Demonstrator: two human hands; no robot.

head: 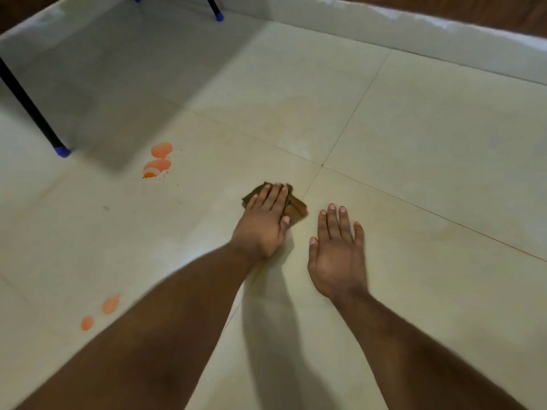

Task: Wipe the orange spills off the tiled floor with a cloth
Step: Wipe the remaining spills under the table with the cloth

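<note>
The brown cloth [291, 206], folded small, lies on the cream tiled floor [414, 137] just beside a crossing of grout lines, and the left hand [265, 221] presses flat on top of it with straight fingers held close together, so that only the far edge and the right corner of the cloth show past the fingertips. The right hand [337, 255] rests palm-down on the bare tile just to the right of the cloth, fingers straight and slightly spread, holding nothing and not touching the cloth. Well to the left of the cloth sits a pair of orange spills [158, 161], one blob touching the other, with small specks scattered beside them. Two smaller orange drops [102, 313] lie nearer the person, just left of the left forearm. A faint yellowish smear [299, 110] shows on the tile beyond the cloth. A black furniture leg with a blue foot [60, 149] stands near the far-left spills; another blue-tipped leg [217, 14] stands by the pale skirting [384, 28] along the far wall.
</note>
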